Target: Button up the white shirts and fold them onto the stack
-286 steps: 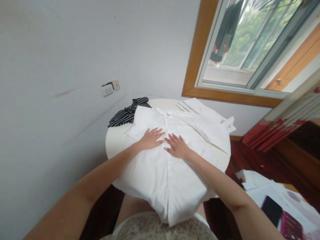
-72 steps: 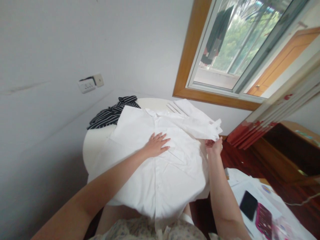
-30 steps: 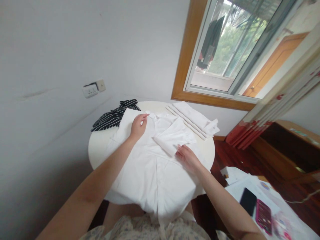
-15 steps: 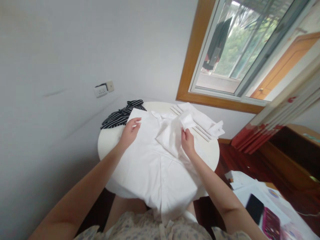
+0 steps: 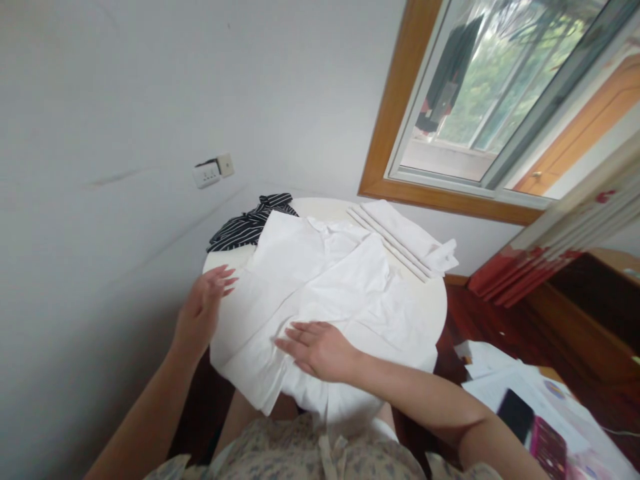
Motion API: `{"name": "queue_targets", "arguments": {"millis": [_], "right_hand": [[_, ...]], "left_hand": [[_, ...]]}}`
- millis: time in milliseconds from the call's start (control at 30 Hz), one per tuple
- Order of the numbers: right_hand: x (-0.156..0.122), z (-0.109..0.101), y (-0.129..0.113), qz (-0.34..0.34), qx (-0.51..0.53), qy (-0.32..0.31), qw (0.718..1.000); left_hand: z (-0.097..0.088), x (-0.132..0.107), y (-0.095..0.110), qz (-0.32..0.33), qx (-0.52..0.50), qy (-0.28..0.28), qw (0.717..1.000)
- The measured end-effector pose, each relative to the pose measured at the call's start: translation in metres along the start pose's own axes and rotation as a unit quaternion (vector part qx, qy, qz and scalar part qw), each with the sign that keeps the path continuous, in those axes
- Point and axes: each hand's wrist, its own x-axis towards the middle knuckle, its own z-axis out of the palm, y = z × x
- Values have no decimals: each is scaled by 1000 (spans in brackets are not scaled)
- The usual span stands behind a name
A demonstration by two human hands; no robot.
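Observation:
A white shirt (image 5: 345, 287) lies spread over a small round white table (image 5: 433, 303), its right sleeve folded across the front. My right hand (image 5: 320, 347) lies flat on the shirt's lower left part, fingers stretched out toward the left. At the table's left edge my left hand (image 5: 203, 307) hovers beside the shirt's left sleeve, fingers apart and holding nothing. The shirt's hem hangs off the near edge over my lap.
A black-and-white striped garment (image 5: 250, 223) lies at the table's back left. A folded white cloth (image 5: 405, 237) sits at the back right. The wall with a socket (image 5: 213, 172) is close on the left, a window behind. Papers and a phone (image 5: 517, 413) lie at lower right.
My right hand let go of the raised sleeve, which now lies flat across the shirt, and moved down to the lower left. My left hand left the collar and went out to the table's left edge.

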Motion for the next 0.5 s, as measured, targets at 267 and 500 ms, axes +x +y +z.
{"name": "queue_targets", "arguments": {"millis": [267, 500], "right_hand": [[7, -7, -6, 48, 40, 47, 997], [11, -14, -8, 45, 61, 67, 995]], "left_hand": [[-17, -45, -4, -36, 236, -211, 948], [-21, -66, 15, -90, 256, -309, 912]]}}
